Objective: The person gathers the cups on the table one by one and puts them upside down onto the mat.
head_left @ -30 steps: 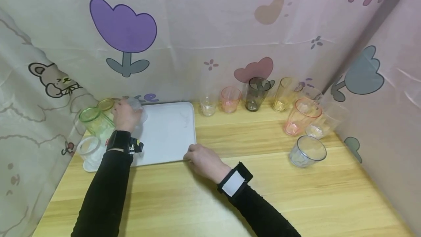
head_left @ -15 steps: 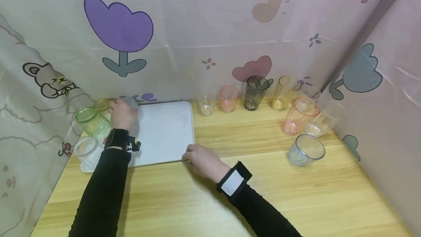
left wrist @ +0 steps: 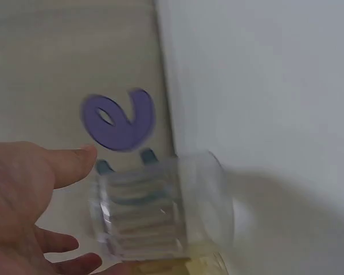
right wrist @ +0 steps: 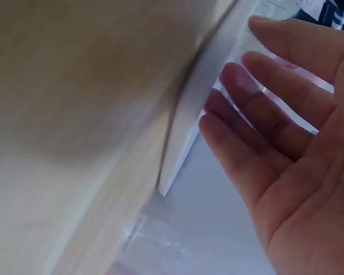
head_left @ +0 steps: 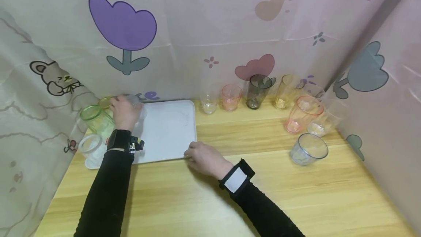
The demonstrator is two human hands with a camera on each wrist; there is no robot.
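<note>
Left hand (head_left: 124, 112) wrapped around a clear tumbler (left wrist: 160, 209) at the far left corner of the white tray (head_left: 171, 131); thumb (left wrist: 69, 163) on one side of the ribbed wall, fingers on the other, so grasping, not released. Long axis of the tumbler roughly upright in the head view, mouth up, though tilt hard to judge in the blurred wrist picture. Base of the tumbler at or just above the tray surface; contact not clear. Nothing visible inside it.

Just to the left of that grip: a green tumbler (head_left: 95, 120), upright, and behind it a yellowish tumbler (head_left: 106, 102), partly hidden by the hand. Nearer to the body than the grip, a second clear tumbler (head_left: 90, 149) at the tray's near left corner. All three apparently empty.

Right hand (head_left: 205, 158) resting at the tray's near right corner, fingers (right wrist: 258, 132) nearly straight and loose along the edge, clenched on nothing. Far to the right of both hands, well apart from the tray, a cluster of loose tumblers on the wooden table (head_left: 250, 193): clear, pink (head_left: 231, 97), dark grey (head_left: 257, 91), amber (head_left: 285, 92), a larger pink one (head_left: 304, 114), and a clear one (head_left: 308, 150) nearest the right hand. Right hand nearer to that cluster; left hand nearer to the tray's filled corner.
</note>
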